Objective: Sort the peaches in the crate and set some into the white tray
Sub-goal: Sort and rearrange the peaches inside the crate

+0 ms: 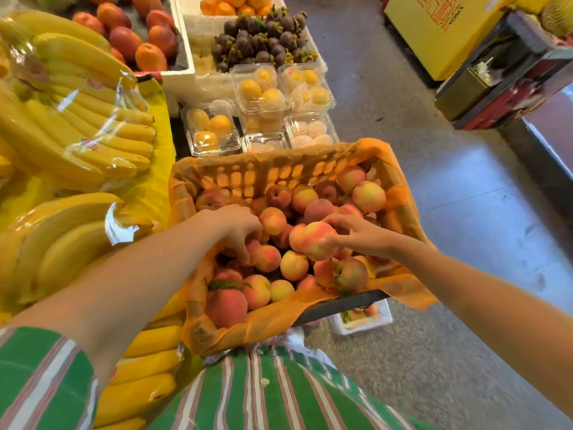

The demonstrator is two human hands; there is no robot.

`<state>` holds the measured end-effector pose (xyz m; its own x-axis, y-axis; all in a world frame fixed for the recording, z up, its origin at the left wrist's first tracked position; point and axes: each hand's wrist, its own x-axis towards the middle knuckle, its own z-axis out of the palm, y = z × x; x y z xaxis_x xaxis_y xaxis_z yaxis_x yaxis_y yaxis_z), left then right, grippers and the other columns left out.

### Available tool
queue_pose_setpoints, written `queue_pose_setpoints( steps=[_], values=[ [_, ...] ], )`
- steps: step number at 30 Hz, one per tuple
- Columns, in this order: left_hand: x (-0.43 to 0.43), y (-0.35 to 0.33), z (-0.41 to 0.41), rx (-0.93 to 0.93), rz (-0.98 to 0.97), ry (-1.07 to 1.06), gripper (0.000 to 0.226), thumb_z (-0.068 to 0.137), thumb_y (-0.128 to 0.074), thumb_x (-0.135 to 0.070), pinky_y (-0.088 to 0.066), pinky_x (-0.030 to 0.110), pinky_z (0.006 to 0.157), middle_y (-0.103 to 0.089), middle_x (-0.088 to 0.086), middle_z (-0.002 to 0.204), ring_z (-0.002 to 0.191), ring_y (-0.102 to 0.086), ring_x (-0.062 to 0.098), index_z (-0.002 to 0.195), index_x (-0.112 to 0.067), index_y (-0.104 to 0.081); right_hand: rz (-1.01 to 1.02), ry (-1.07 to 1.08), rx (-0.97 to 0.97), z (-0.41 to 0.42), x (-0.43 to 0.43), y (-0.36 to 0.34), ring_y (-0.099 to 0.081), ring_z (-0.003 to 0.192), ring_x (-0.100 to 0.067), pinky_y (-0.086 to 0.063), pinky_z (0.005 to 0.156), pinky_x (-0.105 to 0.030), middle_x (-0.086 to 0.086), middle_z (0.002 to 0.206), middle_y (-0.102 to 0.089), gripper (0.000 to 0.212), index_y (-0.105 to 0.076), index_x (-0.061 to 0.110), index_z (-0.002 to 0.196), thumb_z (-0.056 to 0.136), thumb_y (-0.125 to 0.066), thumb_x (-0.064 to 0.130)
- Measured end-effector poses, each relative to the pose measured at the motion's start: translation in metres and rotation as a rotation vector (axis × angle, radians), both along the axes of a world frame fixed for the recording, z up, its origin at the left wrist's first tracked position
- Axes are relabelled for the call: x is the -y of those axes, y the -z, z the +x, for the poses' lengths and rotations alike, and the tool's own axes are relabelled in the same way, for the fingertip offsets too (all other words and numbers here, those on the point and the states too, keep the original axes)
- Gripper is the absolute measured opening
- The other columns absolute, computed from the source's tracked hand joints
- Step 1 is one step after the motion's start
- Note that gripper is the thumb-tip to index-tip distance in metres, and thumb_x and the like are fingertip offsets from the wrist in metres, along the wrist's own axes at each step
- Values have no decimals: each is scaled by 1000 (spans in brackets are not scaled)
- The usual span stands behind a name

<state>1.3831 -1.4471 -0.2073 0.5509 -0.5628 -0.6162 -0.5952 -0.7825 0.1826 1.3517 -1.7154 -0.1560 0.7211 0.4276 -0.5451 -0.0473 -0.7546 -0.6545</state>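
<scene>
Over the crate point(248, 178), whose orange liner point(400, 283) spills across the rim, I have both hands down among the peaches point(294, 265). My right hand point(356, 234) pinches one large peach point(313, 240) between thumb and fingertips and holds it on top of the heap, toward the crate's right side. My left hand point(238, 231) reaches into the left half of the pile with its fingers curled downward over a smaller peach point(253, 251). The thumb sits on the near side of that fruit, but I cannot tell whether the grip is closed on it or only resting against it.

The other peaches fill the crate in a loose heap. One at the near left corner carries a green leaf point(229, 284).

The white tray point(384, 318) sits low down, below the crate's near right corner and partly hidden by it. I can make out at least one peach inside.

Left of the crate lie bagged bunches of bananas point(77, 125). Beyond it stand clear boxes point(260, 88) of yellow fruit, and behind those is a pile of dark mangosteens point(263, 38). Grey floor point(465, 212) runs along the right, and a green striped shirt point(263, 392) fills the bottom edge.
</scene>
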Motion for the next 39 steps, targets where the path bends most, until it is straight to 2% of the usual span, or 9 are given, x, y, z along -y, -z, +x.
queue_pose_setpoints(
  steps=[8,12,14,18,23,27,31,34,39],
  values=[
    [2,-33,14,-600,-586,-632,49,77,-79,-28,-50,31,84,-49,-1,121,105,-54,17,120,-26,-55,62,39,-33,4,11,-8,-52,115,-11,-47,97,-30,7,122,-53,42,-54,37,119,81,-73,38],
    [10,-31,12,-873,-865,-837,46,87,-65,-9,-55,35,84,-52,9,125,107,-60,26,131,-19,-52,137,124,-116,0,23,-14,-55,116,-17,-52,97,-41,3,126,-53,52,-51,37,122,76,-76,35],
    [18,-29,11,-946,-980,-887,45,89,-61,-15,-52,36,89,-49,11,130,110,-56,27,132,-20,-51,211,188,-170,-3,29,-16,-58,116,-21,-53,96,-41,-3,126,-56,53,-51,36,124,77,-75,30],
    [36,-28,11,-930,-1133,-982,33,94,-56,-39,-54,34,86,-49,5,131,105,-59,25,123,-24,-60,416,380,-363,-6,36,-18,-61,110,-31,-48,95,-48,-14,123,-60,58,-51,26,129,74,-70,30],
    [55,-33,20,-951,-1294,-1054,36,96,-54,-22,-54,35,88,-58,3,118,101,-62,20,132,-22,-55,554,504,-452,-8,43,-20,-54,126,-30,-41,106,-49,-10,135,-58,84,-47,25,136,67,-73,63],
    [63,-33,28,-944,-1316,-1059,40,87,-66,-10,-54,29,87,-59,9,122,108,-61,23,125,-15,-55,552,515,-358,-7,49,-29,-57,124,-24,-48,102,-41,-6,136,-57,79,-47,25,138,71,-76,54],
    [69,-32,32,-940,-1240,-1018,39,77,-73,-13,-49,30,94,-65,12,119,111,-61,23,115,-13,-62,289,458,-139,-8,55,-44,-59,112,-16,-55,82,-23,-1,124,-55,57,-44,25,132,84,-73,23],
    [75,-33,34,-850,-1176,-997,35,81,-73,-13,-49,33,97,-63,10,122,114,-60,23,115,-16,-63,49,248,3,-7,62,-46,-54,112,-12,-55,86,-28,6,122,-51,57,-47,30,125,78,-79,27],
    [95,-30,37,-553,-1048,-1008,42,74,-82,-18,-57,43,88,-63,9,113,104,-63,23,110,-12,-63,-165,-151,272,-11,58,-35,-50,104,-9,-43,84,-16,5,116,-52,59,-50,20,122,71,-81,26]
  ],
)
